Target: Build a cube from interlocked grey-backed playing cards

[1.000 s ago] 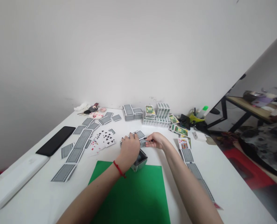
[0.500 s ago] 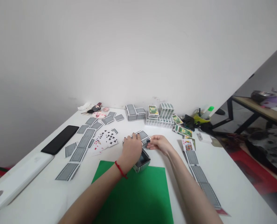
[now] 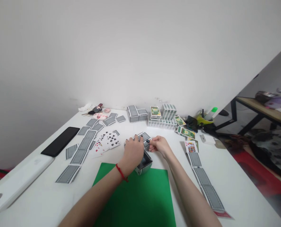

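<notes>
My left hand (image 3: pixel 134 152), with a red string at its wrist, curls its fingers down over grey-backed playing cards (image 3: pixel 144 136) at the middle of the table. My right hand (image 3: pixel 159 146) pinches the near right edge of these cards between thumb and fingers. My left hand partly hides them, so I cannot tell how many there are. Just below the hands stands an open dark box (image 3: pixel 145 162), at the far edge of a green sheet (image 3: pixel 140 198). Face-up cards (image 3: pixel 110 140) lie fanned to the left of my left hand.
Grey-backed card rows lie at left (image 3: pixel 80 156) and right (image 3: pixel 203 176). Grey stacks (image 3: pixel 134 114) and green-and-white card boxes (image 3: pixel 163 123) stand by the wall. A black phone (image 3: pixel 61 141) and a long white device (image 3: pixel 20 183) lie at left; a yellow holder (image 3: pixel 203 119) stands at right.
My right hand has shifted slightly left, its thumb and fingers still at the cards' edge. My left hand stays over the cards, almost unmoved.
</notes>
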Action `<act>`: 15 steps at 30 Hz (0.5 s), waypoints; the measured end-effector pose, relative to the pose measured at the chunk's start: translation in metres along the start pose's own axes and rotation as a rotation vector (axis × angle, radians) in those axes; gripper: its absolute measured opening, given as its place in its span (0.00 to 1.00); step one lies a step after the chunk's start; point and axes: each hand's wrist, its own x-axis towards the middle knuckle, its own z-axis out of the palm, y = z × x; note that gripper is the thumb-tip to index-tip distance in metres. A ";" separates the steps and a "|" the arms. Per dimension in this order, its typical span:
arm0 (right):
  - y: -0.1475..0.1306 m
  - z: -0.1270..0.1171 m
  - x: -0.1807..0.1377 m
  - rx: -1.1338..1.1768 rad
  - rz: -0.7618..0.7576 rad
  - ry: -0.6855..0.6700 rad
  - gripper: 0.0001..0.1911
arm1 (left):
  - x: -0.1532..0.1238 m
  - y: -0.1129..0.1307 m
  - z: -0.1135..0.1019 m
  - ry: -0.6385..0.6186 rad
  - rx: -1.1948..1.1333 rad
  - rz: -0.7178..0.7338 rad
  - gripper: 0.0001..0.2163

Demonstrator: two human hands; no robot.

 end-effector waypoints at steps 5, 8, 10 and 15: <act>0.008 -0.001 -0.005 0.054 -0.058 0.000 0.21 | -0.004 -0.007 -0.002 0.044 -0.069 0.061 0.20; 0.016 -0.006 -0.009 0.172 -0.117 -0.100 0.22 | -0.002 -0.015 -0.007 0.028 -0.200 0.077 0.15; 0.021 -0.007 -0.010 0.227 -0.134 -0.133 0.22 | 0.004 -0.022 -0.009 0.021 -0.321 0.042 0.13; 0.027 -0.004 -0.009 0.252 -0.110 -0.144 0.18 | 0.023 -0.034 0.005 0.072 -0.490 -0.018 0.19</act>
